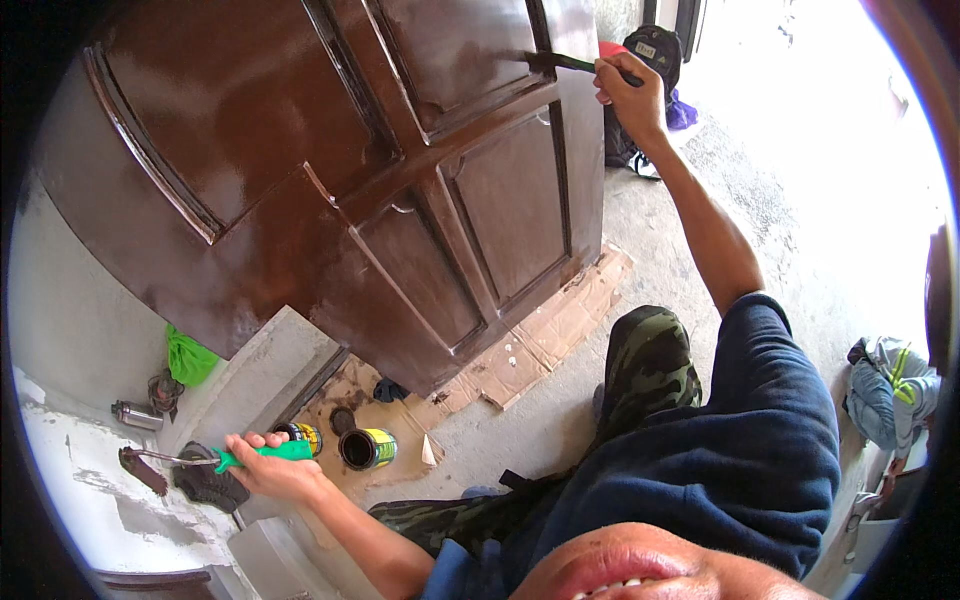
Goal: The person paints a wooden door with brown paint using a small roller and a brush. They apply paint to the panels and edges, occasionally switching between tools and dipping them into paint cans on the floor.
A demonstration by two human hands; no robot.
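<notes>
My right hand [632, 90] is closed around the dark handle of a paintbrush [572, 63]. Its bristles meet the upper right panel of a brown wooden door [245, 265], which looks glossy over much of its surface. Down at the lower left, my left hand [268, 468] grips the green handle of a small paint roller [145, 472]. The brown-stained roller head hangs close to a patchy white wall. Beside that hand stands an open paint can [381, 448] with dark contents. A second can [300, 436] is partly covered by my fingers.
Stained cardboard [530, 345] lies under the door's bottom edge. A dark backpack [655, 50] is past the door's right edge. A green bag [188, 357], a metal cylinder [137, 414] and a dark shoe-like item [208, 485] are at left. Piled clothes [890, 390] lie at right.
</notes>
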